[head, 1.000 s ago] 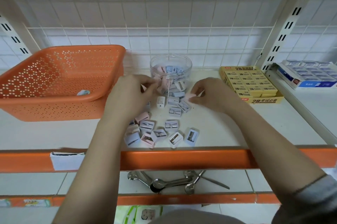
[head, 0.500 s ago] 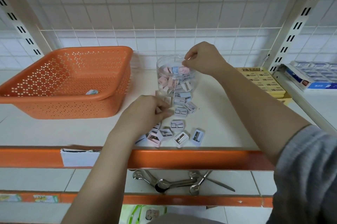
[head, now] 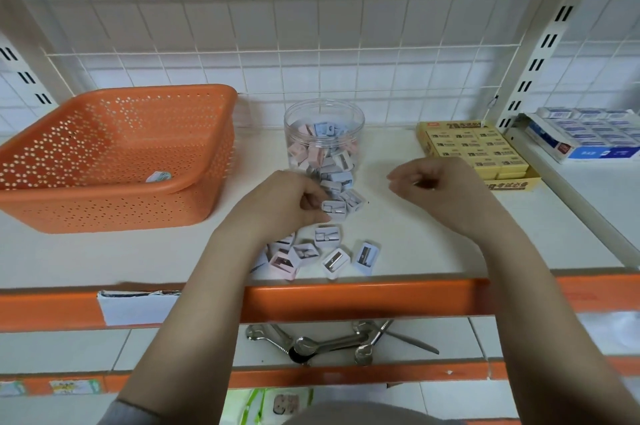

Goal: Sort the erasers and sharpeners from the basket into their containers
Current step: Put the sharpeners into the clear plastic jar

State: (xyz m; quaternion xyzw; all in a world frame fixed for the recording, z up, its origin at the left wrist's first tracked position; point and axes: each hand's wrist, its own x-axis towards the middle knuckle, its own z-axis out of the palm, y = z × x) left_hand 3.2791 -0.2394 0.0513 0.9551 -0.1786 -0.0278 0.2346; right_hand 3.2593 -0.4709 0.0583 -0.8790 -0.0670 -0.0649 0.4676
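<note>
Several pastel pink and blue sharpeners [head: 327, 253] lie loose on the white shelf in front of a clear round jar [head: 324, 137] partly filled with more of them. My left hand [head: 282, 204] pinches one blue sharpener [head: 335, 210] at the top of the pile. My right hand [head: 440, 190] hovers right of the jar, fingers loosely curled, holding nothing. The orange perforated basket [head: 114, 189] stands at the left with one small eraser [head: 158, 177] inside. A yellow box of erasers [head: 479, 152] sits at the right.
A blue-and-white box of erasers [head: 588, 135] sits on the neighbouring shelf at far right. An orange rail [head: 346, 298] edges the shelf front. Spanners and a spoon [head: 332, 343] lie on the shelf below. A wire grid backs the shelf.
My right hand has come down from the jar's mouth to the shelf right of the jar, now empty. My left hand has shifted up the pile and taken a blue sharpener.
</note>
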